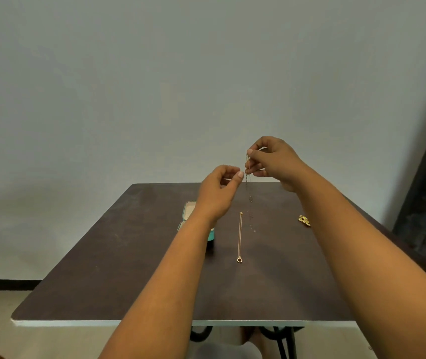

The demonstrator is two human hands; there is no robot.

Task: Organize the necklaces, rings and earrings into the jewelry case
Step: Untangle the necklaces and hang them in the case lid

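Early: right hand (271, 161) pinches 1 chain (248, 177); left hand (219, 187), curled, seems empty. Right of case (188, 211), necklace (240, 237) and brooch (304, 220) wait.

Most of the dark table (108, 268) lies bare along its lower-left part and along the near edge at the bottom of the frame, so a hand could pass there unhindered. Mid-frame is crowded: the teal jewelry case (188, 213) sits left of centre, largely hidden behind the left hand (218, 193). Just right of it a gold necklace (240, 237) lies stretched straight on the tabletop. Above that, a thin chain (248, 174) dangles from the right hand (271, 159) (its lower end is hard to make out). A gold ornament (304, 220) lies beside the right forearm, near the table's right edge.
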